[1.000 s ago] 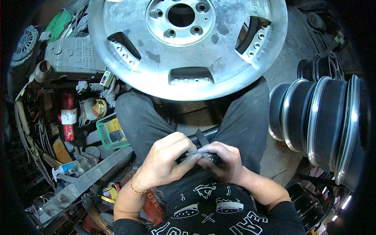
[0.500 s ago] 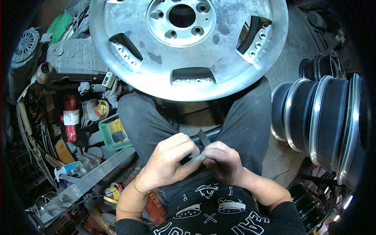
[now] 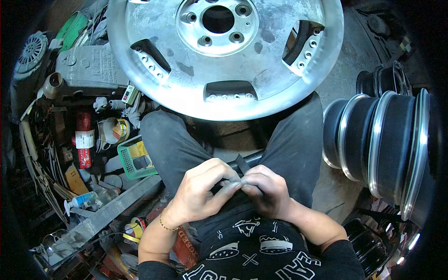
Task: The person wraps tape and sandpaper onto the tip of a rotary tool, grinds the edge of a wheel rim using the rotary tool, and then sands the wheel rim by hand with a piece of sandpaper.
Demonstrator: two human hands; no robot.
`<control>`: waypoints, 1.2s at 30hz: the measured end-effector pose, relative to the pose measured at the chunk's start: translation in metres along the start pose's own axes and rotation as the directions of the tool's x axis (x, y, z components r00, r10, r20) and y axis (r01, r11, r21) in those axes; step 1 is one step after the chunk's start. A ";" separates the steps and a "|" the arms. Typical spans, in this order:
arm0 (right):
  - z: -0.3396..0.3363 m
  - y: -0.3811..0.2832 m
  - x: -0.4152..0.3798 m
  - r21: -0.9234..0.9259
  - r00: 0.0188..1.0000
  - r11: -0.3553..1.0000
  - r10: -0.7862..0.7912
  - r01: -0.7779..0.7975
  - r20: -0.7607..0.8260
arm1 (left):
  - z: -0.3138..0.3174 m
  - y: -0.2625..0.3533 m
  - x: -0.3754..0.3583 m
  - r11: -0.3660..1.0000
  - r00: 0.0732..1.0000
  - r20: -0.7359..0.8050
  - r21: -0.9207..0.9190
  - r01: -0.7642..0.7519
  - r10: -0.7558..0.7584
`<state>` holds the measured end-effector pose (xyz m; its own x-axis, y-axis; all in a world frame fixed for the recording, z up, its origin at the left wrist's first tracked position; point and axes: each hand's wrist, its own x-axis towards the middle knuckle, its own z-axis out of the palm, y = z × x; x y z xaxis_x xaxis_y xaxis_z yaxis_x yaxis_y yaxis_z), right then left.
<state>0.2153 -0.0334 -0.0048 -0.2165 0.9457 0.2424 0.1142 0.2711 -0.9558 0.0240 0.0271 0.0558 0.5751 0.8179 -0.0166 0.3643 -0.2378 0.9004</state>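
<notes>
My left hand point(image 3: 210, 189) and my right hand point(image 3: 267, 192) meet above my lap, thumbs and fingertips pinched together and touching. Between them they grip a narrow dark strip that looks like sandpaper point(image 3: 242, 164). Its far end sticks up past my fingers, while the rest is hidden in my grip. Grey smudges mark the fingers of my right hand. Beyond my knees, apart from both hands, a large silvery wheel rim point(image 3: 196, 70) faces me, with a centre hole, bolt holes and slotted openings.
At right, several dark wheel rims with shiny lips point(image 3: 388, 140) stand in a row. To the left lie a green basket point(image 3: 125, 156), a red bottle point(image 3: 84, 140), an open can point(image 3: 113, 130), a grey engine cover point(image 3: 91, 67) and a long metal bar point(image 3: 100, 219).
My fingers have shifted slightly on the dark strip, with the thumbs and fingertips bunching closer at the join. The wheel rim appears unchanged.
</notes>
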 end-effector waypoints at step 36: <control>-0.006 -0.004 0.007 -0.017 0.998 0.999 0.044 -0.045 -0.041 | 0.003 -0.005 0.004 0.998 1.000 0.003 0.063 0.001 -0.001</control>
<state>0.2187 -0.0271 0.0017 -0.1711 0.9634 0.2064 0.1399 0.2311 -0.9628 0.0265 0.0296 0.0501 0.5770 0.8165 -0.0190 0.4100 -0.2695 0.8714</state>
